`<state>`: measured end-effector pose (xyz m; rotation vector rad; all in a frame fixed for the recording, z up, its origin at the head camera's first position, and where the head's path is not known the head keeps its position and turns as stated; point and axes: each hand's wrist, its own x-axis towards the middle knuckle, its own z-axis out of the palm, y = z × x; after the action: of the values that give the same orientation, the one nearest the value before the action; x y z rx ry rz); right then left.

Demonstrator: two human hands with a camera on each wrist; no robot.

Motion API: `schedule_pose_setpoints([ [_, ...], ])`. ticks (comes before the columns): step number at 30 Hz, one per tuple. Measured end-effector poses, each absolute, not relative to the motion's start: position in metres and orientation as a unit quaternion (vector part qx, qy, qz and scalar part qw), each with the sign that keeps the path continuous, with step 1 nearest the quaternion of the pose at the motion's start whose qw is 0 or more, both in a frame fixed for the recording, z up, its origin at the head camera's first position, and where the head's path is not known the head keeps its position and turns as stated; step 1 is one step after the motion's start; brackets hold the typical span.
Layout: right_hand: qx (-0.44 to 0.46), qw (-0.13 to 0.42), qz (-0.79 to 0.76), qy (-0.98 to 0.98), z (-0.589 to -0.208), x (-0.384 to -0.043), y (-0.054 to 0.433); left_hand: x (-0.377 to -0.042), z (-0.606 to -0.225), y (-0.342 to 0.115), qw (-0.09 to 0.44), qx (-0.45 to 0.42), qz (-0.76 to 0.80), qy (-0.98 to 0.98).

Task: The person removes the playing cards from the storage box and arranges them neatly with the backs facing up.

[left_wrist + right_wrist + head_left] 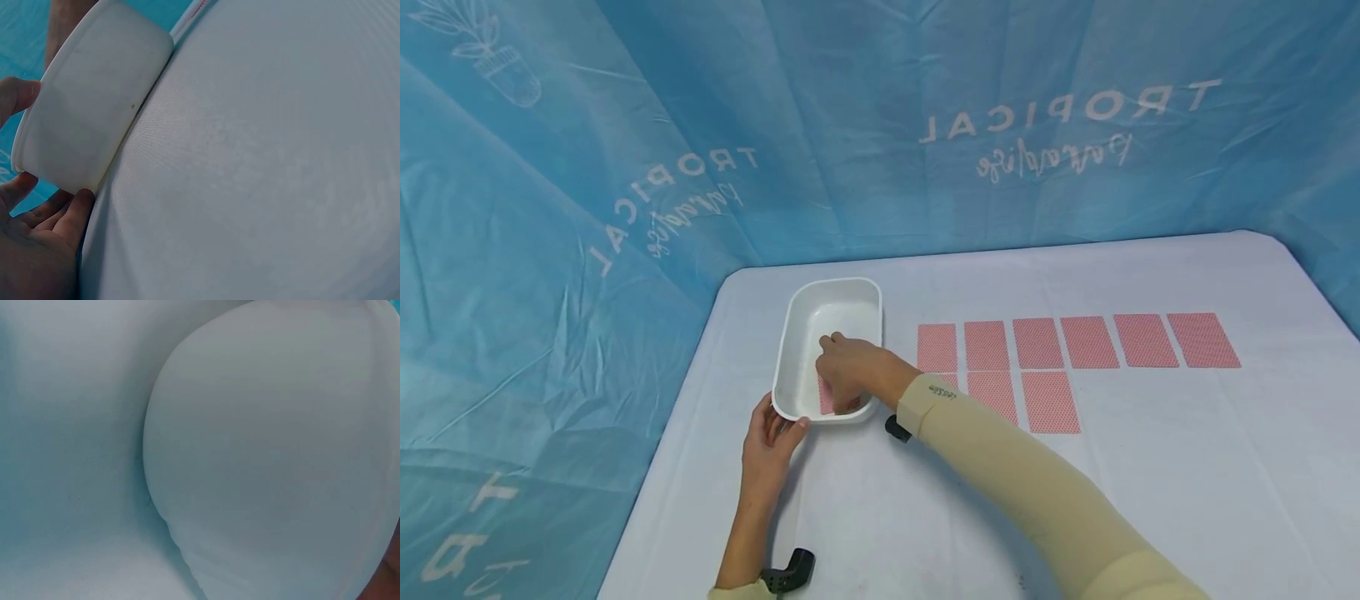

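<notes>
My left hand holds the near left corner of a white rectangular tray, thumb on the rim. In the left wrist view, the fingers press against the outer wall of the tray. My right hand reaches into the near end of the tray, fingers bent down over a red-patterned playing card. Its fingertips are hidden, so I cannot tell whether they pinch the card. The right wrist view is mostly filled by the tray's outer wall.
Right of the tray, several face-down cards form a far row. A shorter row of cards lies nearer, partly behind my right forearm. The white-covered table meets a blue printed curtain at the back and left.
</notes>
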<state>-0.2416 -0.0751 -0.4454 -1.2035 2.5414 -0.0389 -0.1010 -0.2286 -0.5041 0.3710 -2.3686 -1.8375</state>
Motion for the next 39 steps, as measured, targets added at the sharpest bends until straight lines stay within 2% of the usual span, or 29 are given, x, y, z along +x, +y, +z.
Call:
schedule_pose_setpoints([
  [23, -0.431, 0.088, 0.062, 0.896, -0.449, -0.233, -0.081, -0.101, -0.505, -0.228, 0.057, 0.130, -0.605, -0.783],
  [29, -0.442, 0.063, 0.052, 0.893, -0.451, -0.232, -0.078, -0.099, -0.490, -0.222, 0.049, 0.135, -0.598, -0.788],
  [33, -0.441, 0.064, 0.026, 0.895, -0.452, -0.233, -0.077, -0.096, -0.482, -0.219, 0.049, 0.135, -0.592, -0.793],
  [39, -0.435, 0.079, 0.008, 0.897, -0.451, -0.233, -0.075, -0.101, -0.501, -0.227, 0.061, 0.125, -0.602, -0.786],
])
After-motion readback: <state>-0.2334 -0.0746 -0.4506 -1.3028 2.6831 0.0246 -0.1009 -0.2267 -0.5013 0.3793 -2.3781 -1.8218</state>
